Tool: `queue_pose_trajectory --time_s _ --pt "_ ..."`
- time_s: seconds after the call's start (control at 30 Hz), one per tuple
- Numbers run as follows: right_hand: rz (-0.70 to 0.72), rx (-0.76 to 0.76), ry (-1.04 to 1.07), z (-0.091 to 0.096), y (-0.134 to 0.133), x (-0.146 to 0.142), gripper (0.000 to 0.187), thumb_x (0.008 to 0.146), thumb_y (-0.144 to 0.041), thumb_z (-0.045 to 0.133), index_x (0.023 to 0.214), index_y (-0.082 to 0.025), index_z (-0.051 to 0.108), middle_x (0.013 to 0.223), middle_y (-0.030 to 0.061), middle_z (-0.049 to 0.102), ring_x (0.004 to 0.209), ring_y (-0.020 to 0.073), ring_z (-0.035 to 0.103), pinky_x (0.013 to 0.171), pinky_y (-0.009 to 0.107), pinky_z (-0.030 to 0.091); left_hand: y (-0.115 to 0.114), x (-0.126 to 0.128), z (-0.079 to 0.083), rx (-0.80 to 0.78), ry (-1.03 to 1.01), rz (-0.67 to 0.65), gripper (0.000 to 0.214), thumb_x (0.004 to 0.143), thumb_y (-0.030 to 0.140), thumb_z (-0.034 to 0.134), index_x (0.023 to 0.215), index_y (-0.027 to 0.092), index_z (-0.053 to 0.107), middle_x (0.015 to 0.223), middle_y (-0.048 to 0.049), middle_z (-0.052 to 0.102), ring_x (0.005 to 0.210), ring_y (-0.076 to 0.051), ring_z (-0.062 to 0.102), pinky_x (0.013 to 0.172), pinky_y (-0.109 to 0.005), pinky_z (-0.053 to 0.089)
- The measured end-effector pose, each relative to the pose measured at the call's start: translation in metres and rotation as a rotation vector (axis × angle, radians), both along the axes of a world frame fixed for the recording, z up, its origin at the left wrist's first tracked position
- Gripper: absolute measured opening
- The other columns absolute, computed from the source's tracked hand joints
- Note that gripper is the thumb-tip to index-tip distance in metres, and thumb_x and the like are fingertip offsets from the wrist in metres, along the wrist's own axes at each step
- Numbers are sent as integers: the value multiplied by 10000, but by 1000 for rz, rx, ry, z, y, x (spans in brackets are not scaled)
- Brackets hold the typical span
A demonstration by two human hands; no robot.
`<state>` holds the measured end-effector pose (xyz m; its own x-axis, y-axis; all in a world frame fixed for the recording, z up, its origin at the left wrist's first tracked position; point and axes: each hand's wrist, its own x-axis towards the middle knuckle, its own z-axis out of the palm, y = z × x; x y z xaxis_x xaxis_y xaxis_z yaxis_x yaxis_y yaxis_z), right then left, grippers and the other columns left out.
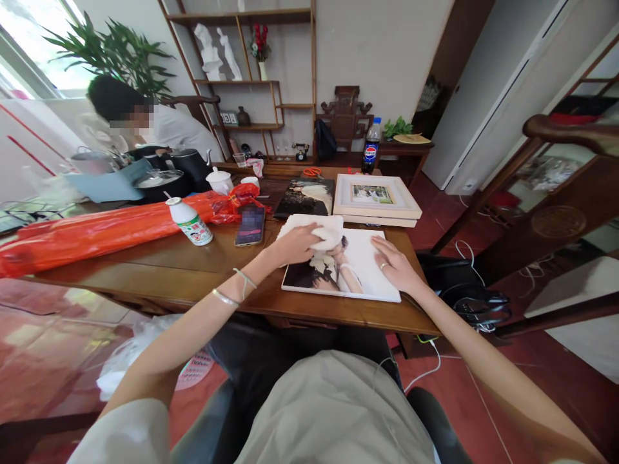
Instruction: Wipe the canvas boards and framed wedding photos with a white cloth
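Observation:
A photo panel (368, 274) with a printed picture of people lies flat near the table's front edge. My left hand (298, 245) is closed on a white cloth (333, 227) over the panel's upper left part, covering some of the picture. On the panel's right side rests my right hand (394, 265), fingers stretched out flat, holding nothing. Behind the panel are a dark photo print (304, 196) and a stack of pale framed pictures (387, 201).
Left of the panel are a phone (250, 225), a white bottle (189, 221) and a long red plastic-wrapped bundle (111, 222). A cola bottle (371, 147) and orange scissors (313, 172) are at the back. Another person (181, 125) bends over the table's far left.

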<state>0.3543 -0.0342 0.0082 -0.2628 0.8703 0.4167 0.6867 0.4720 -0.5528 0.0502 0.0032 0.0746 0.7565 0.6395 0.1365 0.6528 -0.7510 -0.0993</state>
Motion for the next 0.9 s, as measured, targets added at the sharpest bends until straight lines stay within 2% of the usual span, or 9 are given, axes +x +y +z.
queue_pose_trajectory --time_s 0.13,0.2,0.27,0.37,0.5,0.6,0.67,0.77,0.9 --pt "-6 6 -12 -1 1 0 480 916 -308 394 1333 -125 545 1436 150 490 1376 279 396 1164 506 296 30 -4 -1 2 -25 50 280 874 181 440 1035 109 657 1084 -151 677 1061 -264 622 940 -380 485" --pt "-8 4 -11 0 1 -1 484 914 -303 392 1329 -111 547 1435 160 487 1376 281 396 1164 502 297 31 -4 -3 13 -29 20 284 862 161 443 1042 116 658 1108 -146 670 1098 -260 605 963 -376 474" --pt "-9 -2 -9 0 0 -2 484 912 -298 392 1330 -109 546 1436 160 487 1376 282 396 1164 504 298 21 -3 -5 29 -17 -22 322 830 115 455 1085 125 652 1249 -143 613 1237 -257 519 1020 -374 437" --pt "-7 -12 -5 1 0 -3 478 912 -305 403 1336 -137 545 1438 140 489 1377 283 394 1163 513 295 -12 1 -5 34 51 -7 381 808 92 468 1146 124 640 1411 -154 486 1371 -287 371 1068 -422 396" --pt "-14 -22 11 2 -1 -3 466 911 -336 431 1334 -185 552 1439 107 495 1378 284 393 1165 519 288 -78 6 -3 30 107 43 308 836 142 494 1072 128 692 1470 -192 400 1379 -395 331 1054 -549 378" --pt "-16 -24 12 1 0 -2 470 909 -347 434 1331 -180 555 1439 111 494 1378 286 391 1166 516 287 -119 7 -7 51 71 5 273 850 223 542 1048 128 703 1476 -213 384 1396 -422 277 1068 -598 335" --pt "-11 -19 8 1 0 -2 474 910 -345 427 1334 -174 551 1440 116 492 1379 285 391 1164 516 292 -134 6 -12 74 32 -61 270 862 291 568 1024 129 709 1493 -214 357 1416 -396 247 1103 -585 294" --pt "-8 -17 3 2 -1 -2 476 912 -338 416 1338 -171 545 1441 118 492 1381 279 387 1163 513 294 -133 4 -21 103 -28 -146 244 858 357 611 919 154 732 1551 -163 265 1434 -365 214 1148 -539 239" --pt "-16 -27 10 3 -2 -3 474 909 -356 438 1335 -183 551 1442 110 493 1381 280 387 1171 506 279 -95 5 -25 116 -38 -118 261 901 377 576 929 176 739 1560 -118 260 1428 -324 259 1159 -489 232"
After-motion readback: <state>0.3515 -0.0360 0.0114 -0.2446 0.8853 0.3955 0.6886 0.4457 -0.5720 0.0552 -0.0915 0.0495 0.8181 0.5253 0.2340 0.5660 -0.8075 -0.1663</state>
